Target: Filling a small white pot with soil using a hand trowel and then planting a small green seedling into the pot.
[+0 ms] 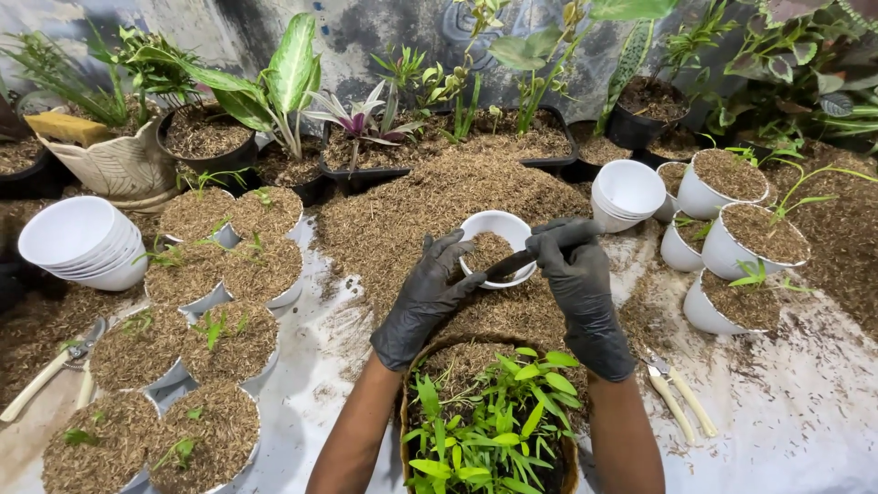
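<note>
The left hand (428, 295), in a black glove, cups a small white pot (498, 240) at its 9 o'clock rim, fingers curled on it. The right hand (574, 267) pinches a dark tool (512, 263) over the pot's fill. The pot looks light, rigid, and best gripped by the rim. A basket of seedlings (489, 430) crowds 6 o'clock; free room lies at 7 o'clock.

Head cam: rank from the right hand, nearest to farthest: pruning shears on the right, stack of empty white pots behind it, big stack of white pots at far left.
From the right hand:
1. Stack of empty white pots, just behind it to the right.
2. Pruning shears, lower right on the sheet.
3. Big stack of white pots, far left.
</note>
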